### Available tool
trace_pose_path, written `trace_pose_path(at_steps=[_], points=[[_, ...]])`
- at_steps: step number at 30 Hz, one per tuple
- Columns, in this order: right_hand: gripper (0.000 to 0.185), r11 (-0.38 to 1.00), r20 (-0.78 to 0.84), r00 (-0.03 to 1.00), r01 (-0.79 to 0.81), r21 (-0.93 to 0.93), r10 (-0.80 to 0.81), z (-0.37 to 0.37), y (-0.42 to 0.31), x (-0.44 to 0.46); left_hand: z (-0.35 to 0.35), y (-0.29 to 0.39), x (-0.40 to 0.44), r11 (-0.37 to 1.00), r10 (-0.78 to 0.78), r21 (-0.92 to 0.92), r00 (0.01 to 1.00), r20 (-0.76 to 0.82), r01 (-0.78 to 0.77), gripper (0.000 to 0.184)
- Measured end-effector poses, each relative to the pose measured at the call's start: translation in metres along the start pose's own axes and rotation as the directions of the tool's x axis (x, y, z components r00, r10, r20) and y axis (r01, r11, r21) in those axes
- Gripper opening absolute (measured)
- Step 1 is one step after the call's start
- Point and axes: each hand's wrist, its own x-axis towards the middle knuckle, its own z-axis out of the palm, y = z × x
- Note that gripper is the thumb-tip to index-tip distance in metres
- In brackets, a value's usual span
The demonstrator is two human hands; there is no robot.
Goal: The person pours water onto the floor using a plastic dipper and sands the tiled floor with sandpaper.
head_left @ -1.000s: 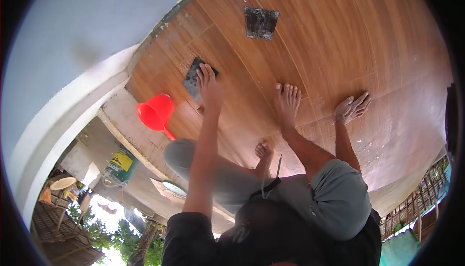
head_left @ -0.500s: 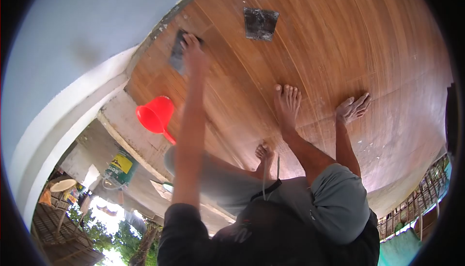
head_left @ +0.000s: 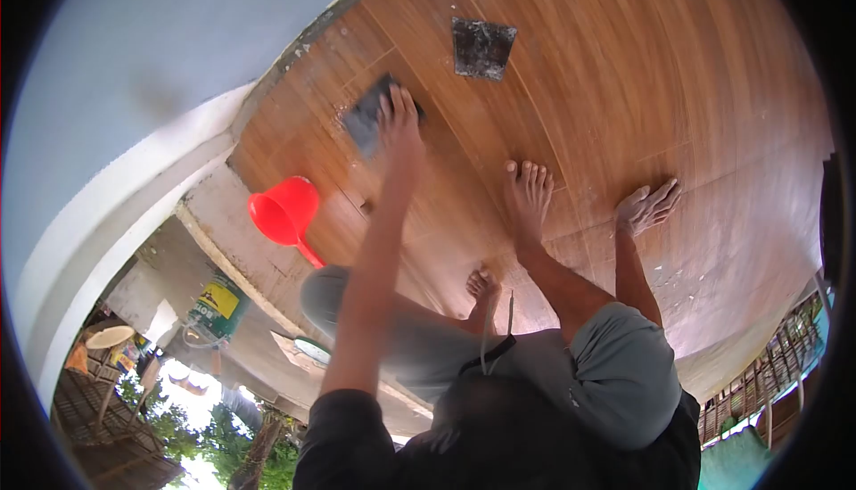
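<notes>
My left hand [head_left: 400, 123], slightly blurred, presses on a dark grey, flat rectangular pad [head_left: 364, 121] lying on the wood-look tiled floor. Its fingers lie over the pad's right side, and the grip underneath is hidden. Bits of pale residue show along the pad's left edge. My right hand [head_left: 647, 208] rests on the floor at the right, fingers stretched out, dusty with pale powder and holding nothing. Farther ahead lies a black four-sided piece [head_left: 483, 48] smeared white, apart from both hands. A red dipper [head_left: 287, 209] with a handle lies left of my left forearm.
The floor [head_left: 624, 71] meets a pale wall [head_left: 178, 35] along a rough grey edge at the left. My bare feet [head_left: 530, 191] are between my hands. A green and yellow container [head_left: 217, 306] stands on the lower ground beyond the floor edge.
My left hand and the grey pad have slid right and slightly nearer across the tiles. My right hand stays in place on the floor.
</notes>
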Motion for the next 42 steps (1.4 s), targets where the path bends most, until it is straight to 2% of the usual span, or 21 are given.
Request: trace_pose_path(at_steps=[3,5,6,9,12,15,18,21,22,24,26,28,30,31,32,33,35,36,37,39,42], points=[[0.022,0.999,-0.019,0.999,0.036,-0.028,-0.037,-0.017,-0.005,-0.001,-0.009,-0.032,0.059,0.997,-0.058,0.042,0.998,0.005,0.058,0.058],[0.024,0.999,0.012,0.999,-0.033,0.018,0.033,0.033,0.003,-0.015,0.0,-0.025,0.067,0.99,-0.119,0.071,0.991,-0.054,0.123,0.059],[0.025,0.997,0.019,0.997,-0.074,0.038,0.074,0.052,0.008,-0.011,0.001,-0.002,0.039,0.982,-0.042,0.185,0.998,0.04,0.034,0.059],[0.026,0.999,0.061,0.998,0.027,-0.03,-0.025,-0.002,0.001,-0.003,0.006,0.01,-0.033,0.99,0.129,-0.057,0.992,-0.009,-0.129,0.061],[0.026,1.0,0.08,0.997,-0.016,-0.013,0.017,-0.001,-0.004,0.0,0.021,-0.089,0.005,0.989,-0.124,0.077,0.992,-0.032,0.126,0.062],[0.015,0.987,-0.082,0.996,0.017,-0.162,-0.031,0.004,-0.005,0.003,0.0,-0.125,0.011,0.938,-0.327,-0.085,0.938,0.116,0.337,0.063],[0.013,0.987,-0.04,0.999,0.013,-0.163,-0.019,0.002,-0.008,0.007,0.022,-0.056,-0.078,0.933,-0.352,-0.004,0.913,0.204,0.36,0.065],[0.03,0.994,0.294,0.951,-0.078,-0.071,0.095,-0.003,-0.012,0.009,0.024,-0.128,-0.069,0.838,-0.185,0.546,0.937,0.297,-0.007,0.064],[0.037,0.988,0.305,0.941,-0.157,0.005,0.148,-0.003,-0.014,0.008,0.026,-0.17,-0.046,0.747,-0.258,0.665,0.926,0.276,0.01,0.062],[0.052,0.935,0.338,0.905,-0.321,0.147,0.258,-0.003,-0.016,0.009,0.042,-0.226,-0.022,0.891,-0.277,0.414,0.946,0.166,0.188,0.061],[0.064,0.893,0.394,0.868,-0.403,0.2,0.303,-0.008,-0.019,0.009,0.06,-0.22,-0.048,0.9,-0.286,0.396,0.931,0.226,0.18,0.06],[0.071,0.868,0.433,0.842,-0.446,0.219,0.323,-0.013,-0.023,0.016,0.042,-0.133,-0.071,0.803,-0.265,0.595,0.865,0.426,-0.047,0.06],[0.071,0.868,0.464,0.823,-0.456,0.198,0.326,-0.018,-0.024,0.017,0.03,-0.129,-0.062,0.942,-0.287,0.242,0.935,0.21,0.235,0.061],[0.052,0.935,0.291,0.913,-0.332,0.123,0.285,-0.009,-0.022,0.018,0.025,-0.128,-0.05,0.943,-0.334,0.015,0.938,0.092,0.334,0.061],[0.033,0.976,0.126,0.97,-0.215,0.024,0.21,0.006,-0.022,0.011,0.01,-0.154,-0.022,0.96,-0.273,0.064,0.962,-0.015,0.274,0.061],[0.018,0.988,-0.026,0.993,-0.116,-0.098,0.114,0.015,-0.02,0.0,0.008,-0.177,0.0,0.948,-0.316,0.024,0.949,-0.013,0.317,0.061],[0.018,0.99,-0.065,0.993,-0.107,-0.088,0.102,0.019,-0.019,-0.002,0.008,-0.208,0.031,0.909,-0.413,-0.061,0.91,-0.021,0.411,0.061],[0.019,0.992,-0.087,0.992,-0.101,-0.075,0.095,0.018,-0.021,-0.001,0.024,-0.2,0.019,0.945,-0.325,0.01,0.938,-0.119,0.328,0.059],[0.033,0.973,0.088,0.972,-0.224,0.048,0.219,0.009,-0.023,0.007,0.033,-0.172,-0.001,0.951,-0.307,0.016,0.948,-0.088,0.31,0.059],[0.074,0.835,0.473,0.801,-0.508,0.211,0.368,-0.014,-0.028,0.017,0.028,-0.112,-0.051,0.964,-0.263,0.033,0.965,-0.009,0.263,0.057],[0.075,0.83,0.479,0.789,-0.523,0.195,0.385,0.0,-0.02,0.013,0.017,-0.152,-0.022,0.955,-0.262,0.138,0.965,-0.025,0.263,0.055]])
